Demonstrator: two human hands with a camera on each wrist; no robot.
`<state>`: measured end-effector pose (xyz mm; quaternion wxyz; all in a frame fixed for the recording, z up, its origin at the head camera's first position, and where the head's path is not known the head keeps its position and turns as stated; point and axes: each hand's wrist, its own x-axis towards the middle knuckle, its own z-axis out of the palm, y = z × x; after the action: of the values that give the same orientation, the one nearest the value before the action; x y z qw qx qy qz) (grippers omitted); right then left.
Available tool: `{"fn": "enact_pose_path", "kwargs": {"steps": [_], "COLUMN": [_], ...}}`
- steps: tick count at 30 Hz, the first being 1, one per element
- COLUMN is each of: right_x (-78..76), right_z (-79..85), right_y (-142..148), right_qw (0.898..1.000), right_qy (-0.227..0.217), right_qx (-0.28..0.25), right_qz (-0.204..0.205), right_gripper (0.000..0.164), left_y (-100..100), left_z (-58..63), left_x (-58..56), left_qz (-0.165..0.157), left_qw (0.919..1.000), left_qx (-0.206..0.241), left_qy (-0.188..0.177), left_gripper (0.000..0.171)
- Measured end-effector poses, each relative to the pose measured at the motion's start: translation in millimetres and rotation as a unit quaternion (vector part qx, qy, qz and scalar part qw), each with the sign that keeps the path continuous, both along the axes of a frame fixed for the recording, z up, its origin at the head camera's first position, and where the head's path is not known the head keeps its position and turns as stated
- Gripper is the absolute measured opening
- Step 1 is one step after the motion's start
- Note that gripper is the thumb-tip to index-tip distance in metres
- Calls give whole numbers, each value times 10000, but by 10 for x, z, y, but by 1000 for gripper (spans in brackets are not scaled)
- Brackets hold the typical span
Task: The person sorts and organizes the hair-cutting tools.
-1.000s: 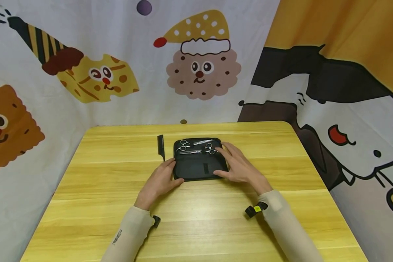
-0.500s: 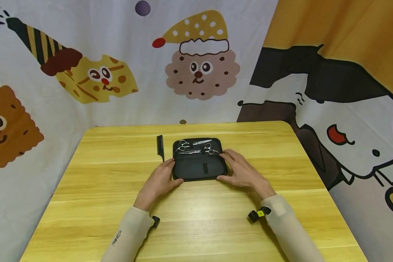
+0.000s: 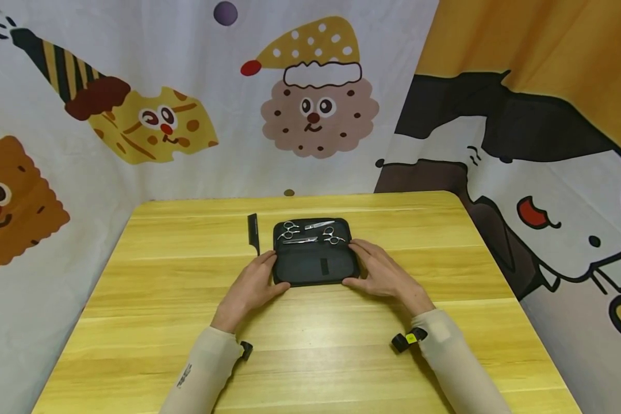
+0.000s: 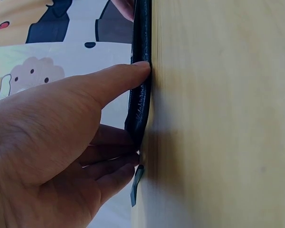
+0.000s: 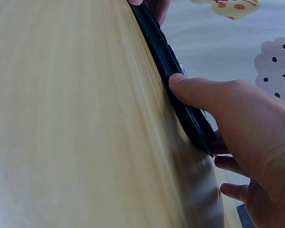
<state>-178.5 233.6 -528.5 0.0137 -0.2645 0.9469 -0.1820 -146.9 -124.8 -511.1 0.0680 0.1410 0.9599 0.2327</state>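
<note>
A black zip-style case [image 3: 300,267] lies open flat on the table. Two silver pairs of scissors sit in its far half, the upper scissors [image 3: 319,225] with rings to the left and the lower scissors [image 3: 300,241] with rings to the right. My left hand [image 3: 250,287] touches the near left corner, its thumb on the front edge and fingers along the left side. At the opposite corner, my right hand [image 3: 385,270] rests its thumb on the case's front edge [image 5: 156,47], fingers extended by the right side. A black comb [image 3: 253,233] lies just left of the case.
The wooden table [image 3: 310,345] spreads out around the case. Behind it hangs a curtain [image 3: 186,178] printed with cartoon figures. A small black band device [image 3: 405,341] is worn at the right wrist.
My right hand has drawn back from above the scissors' rings to the case's right edge, and its thumb now touches the front edge. The left hand stays at its corner.
</note>
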Motion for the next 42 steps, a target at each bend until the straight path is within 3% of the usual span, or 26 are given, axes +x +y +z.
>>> {"fn": "enact_pose_path", "kwargs": {"steps": [16, 24, 33, 42], "right_x": [5, 4, -11, 3], "right_z": [39, 27, 38, 29], "right_y": [-78, -83, -63, -50], "right_qw": [10000, 10000, 10000, 9999], "right_qy": [-14, -43, 45, -50], "right_qx": [56, 20, 6, 11], "right_qz": [-64, -70, -60, -135], "right_gripper": [103, 102, 103, 103], "left_y": [-43, -87, -224, -311], "left_z": [-13, 4, 29, -33], "left_x": [-4, 14, -25, -109], "left_qz": [-64, 31, 315, 719], "left_qw": [9999, 9998, 9956, 9916], "left_qx": [-35, 186, 322, -5], "left_qy": [105, 59, 823, 1078], "left_gripper": [94, 92, 81, 78]}}
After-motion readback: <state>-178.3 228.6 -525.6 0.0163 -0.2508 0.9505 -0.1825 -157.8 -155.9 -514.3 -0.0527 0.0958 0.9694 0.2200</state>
